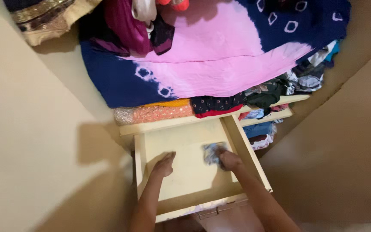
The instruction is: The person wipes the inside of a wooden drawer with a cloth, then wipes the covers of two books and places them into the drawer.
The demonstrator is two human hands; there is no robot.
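Head view: pulled-out drawer (185,182), pale wood. Right hand (229,160) clamped on a crumpled blue-grey cloth (211,153) pressed to the drawer floor near the right wall. Left hand (165,164) flat, fingers together, holding nothing. Best wiped with firm, overlapping strokes into the corners.

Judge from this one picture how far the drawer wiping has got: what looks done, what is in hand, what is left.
Done: the drawer is pulled open, with nothing lying in it. In hand: the right hand presses a bluish cloth on its floor near the right wall; the left hand rests flat inside. Left: which areas are wiped cannot be told.
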